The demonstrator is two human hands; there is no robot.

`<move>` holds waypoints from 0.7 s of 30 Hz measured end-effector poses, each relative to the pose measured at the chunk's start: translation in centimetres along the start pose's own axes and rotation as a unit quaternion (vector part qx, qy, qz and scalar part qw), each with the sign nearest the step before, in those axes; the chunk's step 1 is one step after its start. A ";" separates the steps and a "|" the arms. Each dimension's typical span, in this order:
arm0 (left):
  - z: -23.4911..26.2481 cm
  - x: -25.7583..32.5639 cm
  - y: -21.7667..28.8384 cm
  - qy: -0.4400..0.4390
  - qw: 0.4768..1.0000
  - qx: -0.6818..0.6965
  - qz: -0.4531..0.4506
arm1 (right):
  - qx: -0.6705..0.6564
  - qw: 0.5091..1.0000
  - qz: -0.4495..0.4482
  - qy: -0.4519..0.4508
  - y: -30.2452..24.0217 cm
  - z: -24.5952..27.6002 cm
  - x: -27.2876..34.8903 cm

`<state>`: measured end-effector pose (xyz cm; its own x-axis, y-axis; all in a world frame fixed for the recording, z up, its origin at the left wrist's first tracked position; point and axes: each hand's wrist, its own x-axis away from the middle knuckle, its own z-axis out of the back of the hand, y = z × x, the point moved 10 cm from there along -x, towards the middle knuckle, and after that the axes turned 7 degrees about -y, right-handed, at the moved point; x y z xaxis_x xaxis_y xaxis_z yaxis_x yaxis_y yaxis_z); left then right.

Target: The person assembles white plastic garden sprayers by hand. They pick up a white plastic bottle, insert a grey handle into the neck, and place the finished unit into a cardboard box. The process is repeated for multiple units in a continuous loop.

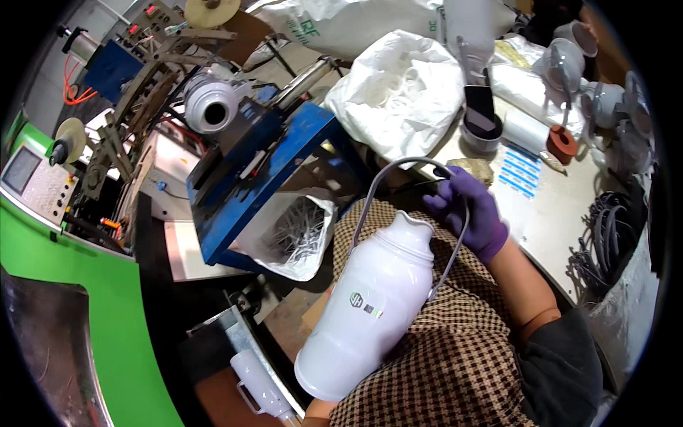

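Note:
A glossy white thermos jug body [370,306] with a spouted, lidless top lies tilted over my checked apron. Its thin grey carrying handle [378,176] arches above the spout. My right hand [469,210], in a purple glove, has its fingers closed on the handle's right side, near a dark piece at the bend. Only the bare forearm of my left arm shows, at the jug's base; the left hand itself is hidden behind the jug, so its fingers cannot be seen.
A blue metal stand [284,160] with a round grey fitting [210,107] is at left. Beneath it hangs a white bag [306,252] of scraps. A large white sack [398,92] of rings stands ahead. Grey handles [612,231] pile on the right table, beside an orange tape roll [562,144].

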<state>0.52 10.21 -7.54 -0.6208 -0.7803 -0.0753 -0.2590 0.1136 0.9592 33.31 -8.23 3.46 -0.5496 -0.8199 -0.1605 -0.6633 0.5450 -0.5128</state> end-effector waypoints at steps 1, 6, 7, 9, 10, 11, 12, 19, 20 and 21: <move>0.4 -0.1 -0.1 0.003 1.000 0.003 -0.001 | 0.072 0.993 -0.090 0.018 -1.4 0.9 0.2; 4.0 -0.6 -0.4 0.029 0.999 0.034 -0.023 | 0.665 0.728 0.105 -0.129 -9.2 -3.8 1.4; 5.5 -0.5 -0.3 0.040 0.997 0.048 -0.034 | 0.673 0.699 0.196 -0.142 -11.3 -5.7 2.7; 8.6 -0.1 0.0 0.055 0.994 0.068 -0.057 | 0.643 0.676 0.332 -0.140 -15.6 -8.3 5.8; 10.2 -0.2 0.0 0.048 0.993 0.077 -0.070 | 0.582 0.717 0.364 -0.121 -18.5 -8.7 7.4; 11.5 -1.3 -0.2 0.016 0.993 0.087 -0.077 | 0.510 0.757 0.400 -0.080 -21.8 -8.0 9.8; 12.8 -1.7 -0.7 -0.012 0.991 0.102 -0.085 | 0.436 0.782 0.442 -0.055 -24.9 -8.0 11.7; 9.2 4.6 1.2 0.095 0.964 -0.232 -0.086 | 0.620 0.561 0.534 0.123 -40.4 0.9 7.1; 11.2 3.9 -1.7 0.102 0.967 -0.228 -0.051 | 0.734 0.453 0.461 0.211 -44.9 5.2 6.4; 14.5 4.9 -4.1 0.135 0.963 -0.233 -0.015 | 0.798 0.393 0.387 0.243 -46.2 9.3 4.0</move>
<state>-12.20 14.81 -15.80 -0.3867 -0.9177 -0.0909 0.1252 -0.1499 0.9808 66.49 -38.31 18.69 -0.5624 -0.1752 -0.8081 0.7483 -0.5237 -0.4072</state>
